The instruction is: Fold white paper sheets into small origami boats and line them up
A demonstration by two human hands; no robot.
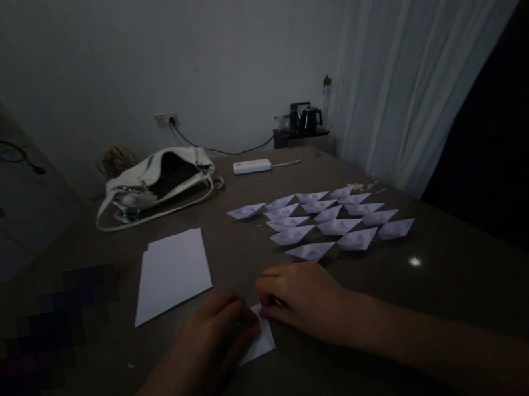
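Observation:
A small folded piece of white paper (264, 343) lies on the dark table between my hands. My left hand (216, 331) rests over its left part with the fingers curled and pressed onto it, hiding much of the sheet. At the paper's upper right edge, my right hand (301, 296) pinches with thumb and forefinger together. Just beyond my right hand stand several folded paper boats (357, 239) in loose rows. A stack of white paper sheets (175, 270) sits beyond my left hand. The room is dim, so fine creases are hard to make out.
A white handbag (154, 176) with its strap lies at the back left of the table (233, 250). A white power bank (252, 167) with a short cable is at the far edge. A black kettle (310, 120) stands behind, near the white curtain (375, 71).

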